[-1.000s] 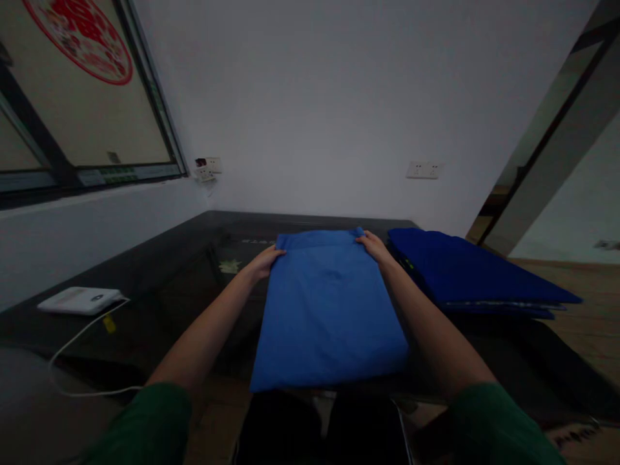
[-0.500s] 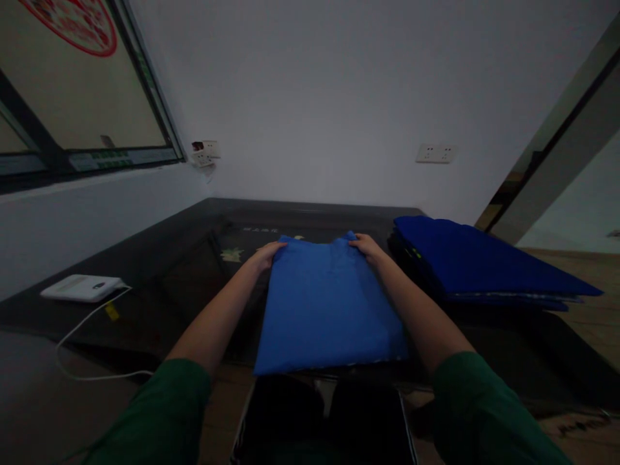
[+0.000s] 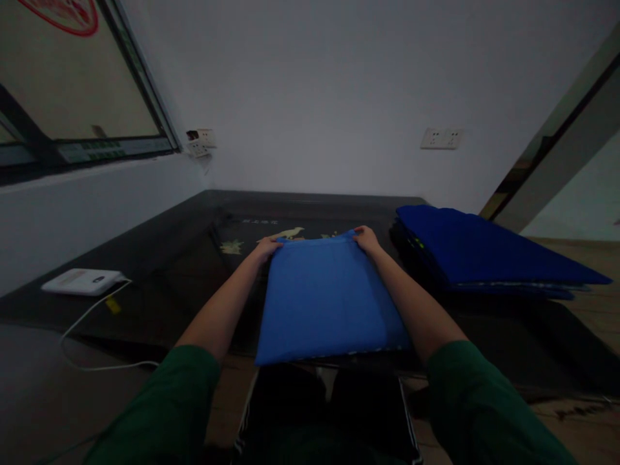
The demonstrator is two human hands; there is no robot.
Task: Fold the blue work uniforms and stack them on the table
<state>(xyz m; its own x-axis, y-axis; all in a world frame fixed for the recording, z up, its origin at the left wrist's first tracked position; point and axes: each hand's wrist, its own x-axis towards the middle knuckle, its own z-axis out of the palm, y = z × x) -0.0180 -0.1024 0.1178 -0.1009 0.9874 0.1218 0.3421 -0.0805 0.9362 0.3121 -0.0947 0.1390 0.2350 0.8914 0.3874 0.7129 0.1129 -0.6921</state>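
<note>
A light blue piece of folded fabric (image 3: 332, 297) lies on the dark glossy table (image 3: 179, 271) right before me, its near edge at the table's front. My left hand (image 3: 268, 247) pinches its far left corner, fingers closed on the cloth. At the far right corner my right hand (image 3: 365, 238) grips the fabric between thumb and fingers. The far edge between both hands is drawn nearly straight, slightly raised at the right corner. What kind of article the fabric is, I cannot tell.
A stack of darker blue folded fabric (image 3: 479, 248) sits on the table's right side, overhanging its edge. On the left lies a white device (image 3: 83, 281) with a white cable (image 3: 90, 316) hanging off the front. Wall sockets (image 3: 442, 138) are behind the table.
The far edge of the light blue fabric has gone from sagging to nearly straight between my hands. Both hands still hold its corners. The view has tilted slightly down.
</note>
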